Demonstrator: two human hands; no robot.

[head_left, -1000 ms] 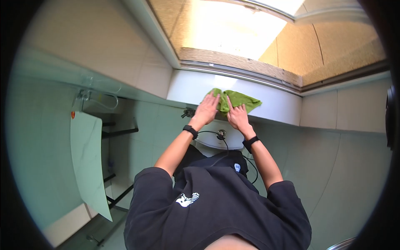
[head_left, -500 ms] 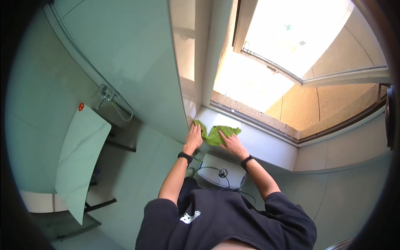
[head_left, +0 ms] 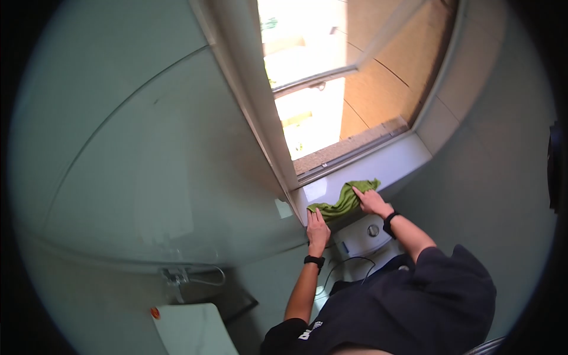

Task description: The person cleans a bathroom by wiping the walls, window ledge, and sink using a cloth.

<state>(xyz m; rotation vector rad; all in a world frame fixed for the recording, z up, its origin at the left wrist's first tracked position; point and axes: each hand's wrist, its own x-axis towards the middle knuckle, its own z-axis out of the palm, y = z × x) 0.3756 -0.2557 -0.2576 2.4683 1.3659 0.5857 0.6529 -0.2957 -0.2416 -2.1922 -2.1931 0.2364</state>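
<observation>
A crumpled green cloth [head_left: 341,205] stretches between my hands along the front edge of the white windowsill [head_left: 393,158]. My left hand [head_left: 318,232] grips its left end, fingertips on top and the thumb side partly hidden. At the other end, my right hand [head_left: 373,203] has its fingers closed on the fabric, index finger extended over it. Both wrists wear black bands.
An open window [head_left: 331,80] lies beyond the sill. Below the sill stands a white toilet tank [head_left: 359,235] with a round button and a dark hose nearby. A shower fixture [head_left: 176,276] and a marbled white panel [head_left: 192,328] are at lower left.
My view has turned, so the window and sill appear tilted the other way. The cloth is now bunched into a longer strip between my hands, and both hands still hold it.
</observation>
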